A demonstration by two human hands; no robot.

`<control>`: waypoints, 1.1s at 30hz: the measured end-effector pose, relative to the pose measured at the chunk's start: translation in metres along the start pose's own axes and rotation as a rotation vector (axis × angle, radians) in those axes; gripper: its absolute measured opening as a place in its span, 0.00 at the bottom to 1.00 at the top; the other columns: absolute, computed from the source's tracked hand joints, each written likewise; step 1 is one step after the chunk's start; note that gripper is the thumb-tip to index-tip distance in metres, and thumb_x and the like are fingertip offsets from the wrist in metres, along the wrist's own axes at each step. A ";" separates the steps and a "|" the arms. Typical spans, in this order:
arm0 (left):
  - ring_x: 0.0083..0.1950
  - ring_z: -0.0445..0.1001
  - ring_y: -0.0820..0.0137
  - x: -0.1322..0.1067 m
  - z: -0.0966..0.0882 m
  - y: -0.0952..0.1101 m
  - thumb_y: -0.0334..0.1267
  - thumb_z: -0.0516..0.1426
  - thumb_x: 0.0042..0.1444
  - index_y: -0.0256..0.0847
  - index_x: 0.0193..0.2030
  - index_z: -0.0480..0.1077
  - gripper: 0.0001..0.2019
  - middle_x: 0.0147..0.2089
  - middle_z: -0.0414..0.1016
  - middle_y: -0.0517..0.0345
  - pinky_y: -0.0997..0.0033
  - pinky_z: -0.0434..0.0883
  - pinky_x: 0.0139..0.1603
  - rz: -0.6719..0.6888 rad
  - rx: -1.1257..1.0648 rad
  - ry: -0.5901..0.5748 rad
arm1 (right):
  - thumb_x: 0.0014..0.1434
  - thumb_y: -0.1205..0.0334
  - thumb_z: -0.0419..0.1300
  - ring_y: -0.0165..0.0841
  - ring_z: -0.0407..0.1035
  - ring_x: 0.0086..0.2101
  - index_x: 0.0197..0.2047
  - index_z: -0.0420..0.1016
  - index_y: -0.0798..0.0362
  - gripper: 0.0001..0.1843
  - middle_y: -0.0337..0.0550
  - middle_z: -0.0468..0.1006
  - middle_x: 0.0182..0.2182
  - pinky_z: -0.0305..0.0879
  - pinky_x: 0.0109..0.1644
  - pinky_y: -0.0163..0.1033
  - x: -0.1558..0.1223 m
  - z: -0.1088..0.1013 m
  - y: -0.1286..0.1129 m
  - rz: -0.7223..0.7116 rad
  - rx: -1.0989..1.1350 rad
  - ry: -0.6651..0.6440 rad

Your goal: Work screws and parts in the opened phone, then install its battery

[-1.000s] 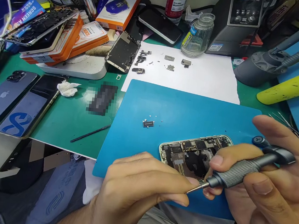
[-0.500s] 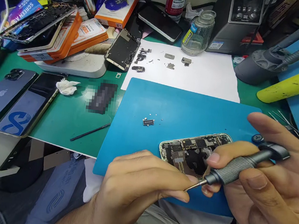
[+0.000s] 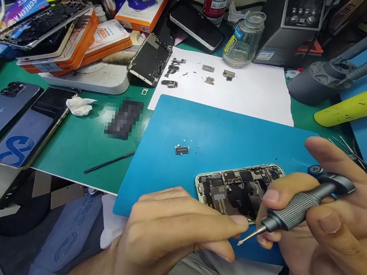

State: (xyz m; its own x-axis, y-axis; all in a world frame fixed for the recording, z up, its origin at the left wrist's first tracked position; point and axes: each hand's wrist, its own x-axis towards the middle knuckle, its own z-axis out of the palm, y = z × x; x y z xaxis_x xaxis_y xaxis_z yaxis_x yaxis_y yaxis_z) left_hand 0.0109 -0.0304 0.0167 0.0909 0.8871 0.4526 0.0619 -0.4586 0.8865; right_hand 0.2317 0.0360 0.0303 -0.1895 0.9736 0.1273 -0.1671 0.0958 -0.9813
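An opened phone (image 3: 233, 188) with its boards bare lies on a blue mat (image 3: 204, 126) near the front edge. My right hand (image 3: 331, 227) is closed around a grey knurled screwdriver (image 3: 297, 208), whose thin tip points left and down just past the phone's near edge. My left hand (image 3: 173, 232) sits in front of the phone, thumb and forefinger pinched together right by the tip; what they hold is too small to make out. A small black bracket (image 3: 181, 150) and a few tiny screws lie on the mat beyond.
White paper (image 3: 257, 92) behind the mat carries small metal parts. A glass jar (image 3: 244, 41), a grey station (image 3: 300, 27) and a yellow tool (image 3: 353, 107) stand at the back right. Phones (image 3: 14, 124), orange boxes (image 3: 82, 43), a black spudger (image 3: 108, 163) and a tissue (image 3: 78, 105) lie left.
The screwdriver tip has drawn slightly back to the right, away from my left fingertips. My left thumb and forefinger have stayed pinched in front of the phone.
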 end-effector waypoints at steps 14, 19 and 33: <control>0.46 0.91 0.70 0.017 0.001 0.004 0.27 0.70 0.69 0.34 0.57 0.85 0.12 0.51 0.92 0.54 0.76 0.81 0.48 0.025 0.068 0.065 | 0.69 0.55 0.72 0.36 0.76 0.24 0.70 0.79 0.38 0.28 0.41 0.83 0.36 0.78 0.22 0.39 0.010 0.006 -0.006 0.050 0.035 0.015; 0.44 0.91 0.68 0.017 0.002 0.005 0.28 0.69 0.71 0.39 0.56 0.86 0.10 0.48 0.93 0.57 0.73 0.82 0.47 0.011 0.056 0.072 | 0.69 0.55 0.71 0.36 0.75 0.23 0.71 0.79 0.38 0.28 0.42 0.83 0.37 0.79 0.22 0.41 0.008 0.006 -0.005 0.041 0.021 -0.006; 0.45 0.91 0.69 0.015 0.002 0.006 0.27 0.68 0.71 0.36 0.52 0.85 0.06 0.47 0.93 0.56 0.75 0.80 0.46 -0.005 0.030 0.059 | 0.69 0.54 0.72 0.36 0.76 0.21 0.71 0.79 0.35 0.28 0.41 0.84 0.36 0.79 0.21 0.39 0.011 0.004 -0.004 0.042 0.024 -0.052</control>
State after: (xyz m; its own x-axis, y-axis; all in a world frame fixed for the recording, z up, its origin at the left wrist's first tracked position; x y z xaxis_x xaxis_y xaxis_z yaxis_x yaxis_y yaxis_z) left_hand 0.0145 -0.0198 0.0283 0.0323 0.8905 0.4539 0.0924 -0.4548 0.8858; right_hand 0.2262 0.0451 0.0367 -0.2472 0.9644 0.0943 -0.1813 0.0496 -0.9822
